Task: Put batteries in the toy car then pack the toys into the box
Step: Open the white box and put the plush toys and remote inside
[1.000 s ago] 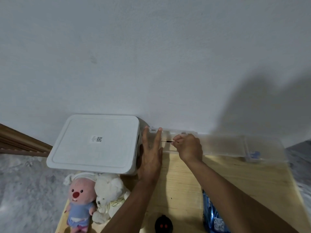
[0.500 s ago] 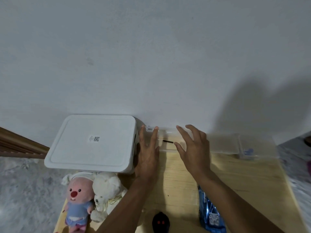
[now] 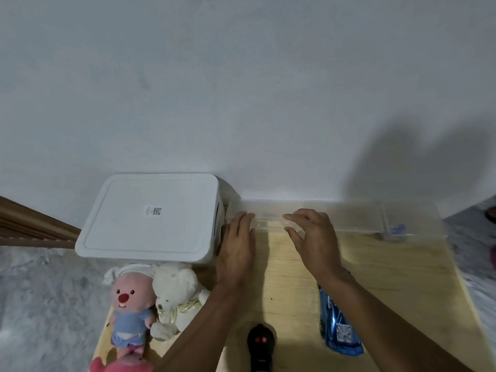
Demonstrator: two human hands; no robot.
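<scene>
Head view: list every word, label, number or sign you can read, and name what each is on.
Sticker on the white box lid: a QR code and small print, too small to read.
Blue toy car: pale patch with marks, too blurred to read.
No text can be read anywhere.

White wall (image 3: 241, 76), wooden table (image 3: 389, 277)

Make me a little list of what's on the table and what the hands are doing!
Box: white, lid on, back left
Clear case: long, along the wall
Left hand: flat, fingertips at the case's left end
Right hand: open, fingers spread over the case
Soft toys: pink doll, white bear, in front of box
Toy car: blue, beside right forearm
Remote: black, front edge
</scene>
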